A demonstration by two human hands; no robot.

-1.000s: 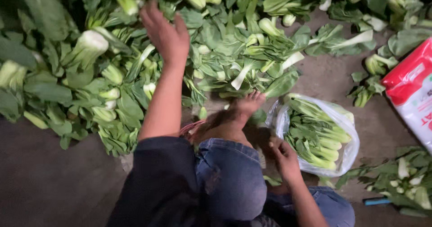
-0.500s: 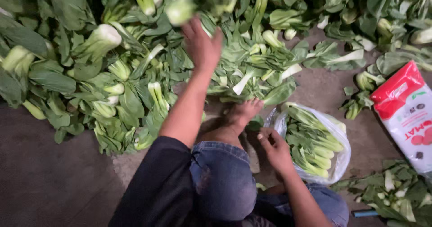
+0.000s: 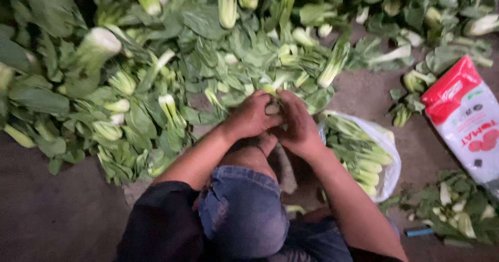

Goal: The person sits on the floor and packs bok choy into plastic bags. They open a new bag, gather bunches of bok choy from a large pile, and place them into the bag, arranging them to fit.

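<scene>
My left hand [image 3: 251,116] and my right hand [image 3: 297,122] meet in front of my knee, both closed around one head of bok choy [image 3: 272,105], of which only the pale stem end shows between the fingers. A big heap of loose bok choy [image 3: 171,75] spreads over the ground just beyond the hands. To the right of my right forearm lies a clear plastic bag [image 3: 389,160] filled with several bok choy heads.
A red and white printed sack [image 3: 470,121] lies at the right edge. Trimmed leaves [image 3: 457,210] are scattered at the lower right, with a small blue object [image 3: 418,232] beside them. Bare concrete floor [image 3: 57,210] shows at the lower left.
My left hand came back from reaching far into the heap, bringing a bok choy. My right hand rose from beside the bag to join it on the vegetable.
</scene>
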